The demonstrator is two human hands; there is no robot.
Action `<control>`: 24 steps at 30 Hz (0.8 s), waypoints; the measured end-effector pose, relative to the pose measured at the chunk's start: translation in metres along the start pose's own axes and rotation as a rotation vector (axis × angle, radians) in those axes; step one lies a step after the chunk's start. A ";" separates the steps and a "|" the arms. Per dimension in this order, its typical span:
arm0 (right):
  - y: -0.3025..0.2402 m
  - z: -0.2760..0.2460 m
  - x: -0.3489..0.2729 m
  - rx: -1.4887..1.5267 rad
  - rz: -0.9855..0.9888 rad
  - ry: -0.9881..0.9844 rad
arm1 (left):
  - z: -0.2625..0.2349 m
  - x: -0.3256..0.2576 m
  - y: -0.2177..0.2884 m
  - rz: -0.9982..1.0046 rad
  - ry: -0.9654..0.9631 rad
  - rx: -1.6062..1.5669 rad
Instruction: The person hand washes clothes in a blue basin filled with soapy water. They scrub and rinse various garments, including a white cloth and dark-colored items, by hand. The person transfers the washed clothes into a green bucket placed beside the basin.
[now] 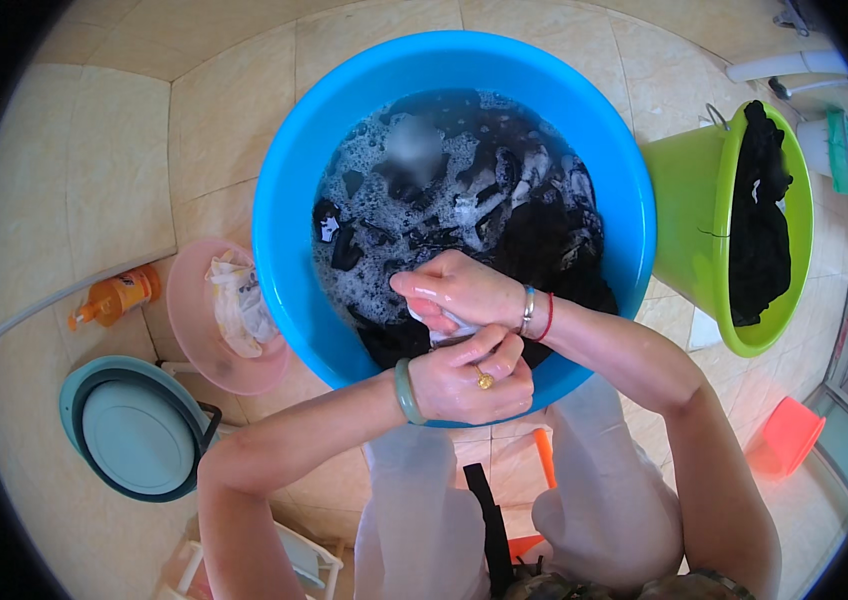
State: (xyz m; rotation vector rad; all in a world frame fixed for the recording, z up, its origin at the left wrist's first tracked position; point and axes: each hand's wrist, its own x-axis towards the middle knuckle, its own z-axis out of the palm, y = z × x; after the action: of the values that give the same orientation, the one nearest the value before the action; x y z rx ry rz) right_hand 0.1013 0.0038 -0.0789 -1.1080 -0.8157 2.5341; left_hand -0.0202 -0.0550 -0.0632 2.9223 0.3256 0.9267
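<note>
Soapy water and dark clothes (544, 240) fill much of a large round blue basin (279, 200) in front of me. Over its near side my two hands meet, both closed on a small wet white cloth (451, 330). My right hand (469, 288), with a silver bracelet and a red string at the wrist, lies above and beyond the other. Close below it is my left hand (474, 385), wearing a pale green bangle and a gold ring. Fingers cover most of the cloth, so its exact kind is hidden. Foam floats mainly across the basin's left half.
To the right, a lime green bucket (679, 200) has black clothing (762, 240) in it. A pink basin (189, 300) with white fabric (241, 305), an orange bottle (119, 297) and teal basins (139, 435) are on the left. A coral-red container (794, 435) sits lower right.
</note>
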 end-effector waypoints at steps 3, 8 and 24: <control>0.018 -0.016 0.012 0.083 -0.061 0.200 | 0.004 -0.017 -0.017 -0.023 -0.049 -0.131; 0.019 -0.045 -0.011 0.543 -0.201 0.166 | -0.001 -0.048 -0.038 -0.695 0.115 -0.458; -0.026 -0.016 -0.192 0.072 -1.019 0.991 | 0.022 0.012 -0.060 -1.539 0.229 -1.186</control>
State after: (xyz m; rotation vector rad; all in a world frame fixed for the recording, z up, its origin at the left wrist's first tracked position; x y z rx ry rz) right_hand 0.2429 -0.0528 0.0409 -1.2508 -0.6909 0.9920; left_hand -0.0089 0.0067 -0.0820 0.9357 1.1881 0.6597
